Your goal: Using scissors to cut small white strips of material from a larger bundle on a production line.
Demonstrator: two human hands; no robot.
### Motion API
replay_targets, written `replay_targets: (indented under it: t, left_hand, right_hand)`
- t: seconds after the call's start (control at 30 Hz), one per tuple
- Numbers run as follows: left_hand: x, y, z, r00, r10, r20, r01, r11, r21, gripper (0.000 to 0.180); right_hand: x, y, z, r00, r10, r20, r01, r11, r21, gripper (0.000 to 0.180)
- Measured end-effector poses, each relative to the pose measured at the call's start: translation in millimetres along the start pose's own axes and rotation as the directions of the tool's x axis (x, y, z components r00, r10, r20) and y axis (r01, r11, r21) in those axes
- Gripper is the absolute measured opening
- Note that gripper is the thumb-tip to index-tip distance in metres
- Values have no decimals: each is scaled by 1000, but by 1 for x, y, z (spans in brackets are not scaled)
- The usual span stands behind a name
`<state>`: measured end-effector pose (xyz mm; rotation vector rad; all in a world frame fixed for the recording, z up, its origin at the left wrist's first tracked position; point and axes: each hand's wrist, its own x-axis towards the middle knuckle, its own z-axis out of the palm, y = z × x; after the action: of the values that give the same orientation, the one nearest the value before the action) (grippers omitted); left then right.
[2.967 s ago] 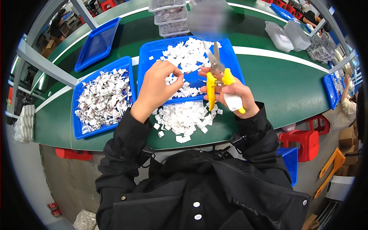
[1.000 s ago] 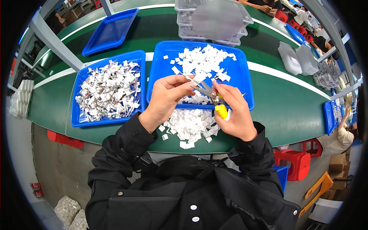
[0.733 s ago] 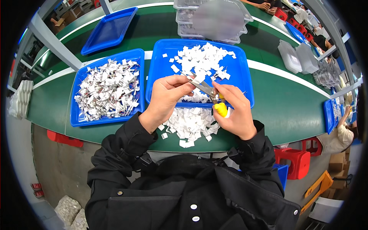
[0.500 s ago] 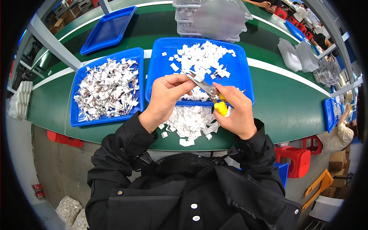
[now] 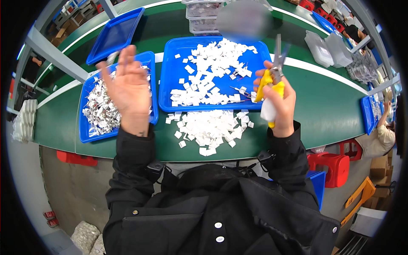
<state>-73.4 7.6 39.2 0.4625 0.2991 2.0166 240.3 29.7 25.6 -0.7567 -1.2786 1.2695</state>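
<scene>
Our L hand is spread over the L tray. Our R hand wraps the snips, by the mid tray. Prob. light, stiff, sharp; best held by the grips.

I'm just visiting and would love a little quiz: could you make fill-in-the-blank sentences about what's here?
1. The yellow-handled cutters are in the person's ____ hand.
2. In this view, the left hand partly hides the filled tray on the ____.
3. The heap of white pieces nearest the person lies on a table coloured ____.
4. The person's sleeves are coloured ____.

Missing words: right; left; green; black.
</scene>
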Motion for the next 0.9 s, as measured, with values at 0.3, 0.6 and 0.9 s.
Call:
replay_targets:
  t: [0.3, 0.6, 0.9]
  left_hand:
    - [-29, -68, 27, 839, -473, 268, -206, 180, 962, 18]
    - [-19, -153, 20, 650, -563, 510, -691, -159, 705, 18]
    - [-8, -149, 20, 651, -608, 454, -669, -178, 721, 11]
  right_hand:
    - [6, 5, -7, 978, 126, -165, -64, 940, 336, 52]
    - [5, 9, -6, 987, 63, -147, -32, 978, 207, 54]
    - [5, 3, -5, 991, 103, -85, -91, 986, 143, 56]
